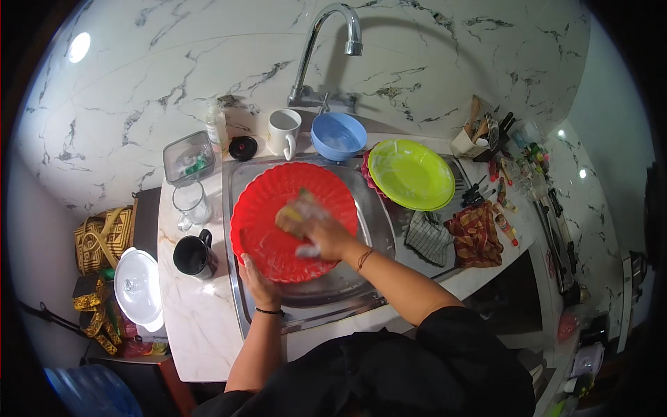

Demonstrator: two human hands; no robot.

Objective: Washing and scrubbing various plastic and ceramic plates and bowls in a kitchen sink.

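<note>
A large red plastic plate (260, 208) with a scalloped rim lies over the stainless steel sink (372, 208), with soapy streaks on its surface. My left hand (260, 284) grips its lower left rim. Blurred by motion, my right hand (323, 229) presses a yellowish sponge (289, 219) against the plate's middle; suds whiten the fingers. Right of the plate, a lime-green plate (411, 174) with suds rests on a dark pink scalloped one (368, 180) on the drainboard. A blue bowl (338, 136) stands behind the sink, below the chrome faucet (312, 57).
A white mug (284, 133), black lid (243, 148), pump bottle (215, 127) and clear container (188, 156) line the back left. A glass mug (190, 203) and black mug (195, 256) stand left. Cloths (430, 237), knives (474, 195) and a utensil holder (469, 143) are at right.
</note>
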